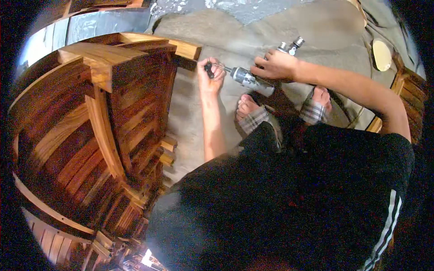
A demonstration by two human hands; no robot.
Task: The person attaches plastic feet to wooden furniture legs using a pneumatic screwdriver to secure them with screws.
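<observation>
My left hand (211, 74) is closed beside the corner of a wooden frame, its fingers around a small black thing (208, 69). A thin metal shaft (224, 68) runs from that hand to a silver-and-grey tool (245, 77) with a cylindrical body. My right hand (276, 66) curls over the back of this tool, fingers bent and pointing left. Metal fittings (296, 44) stick out beyond the right hand. The tool's exact kind is not clear, and its underside is partly hidden. Both hands are above the floor, in front of my feet.
Large brown wooden furniture (101, 74) with slatted panels fills the left side. My bare feet (247, 105) are on the grey-brown floor covering (194, 108). At the right are a pale oval piece (382, 55) and more wooden furniture (412, 92). Bluish-grey sheeting (253, 9) lies at the top.
</observation>
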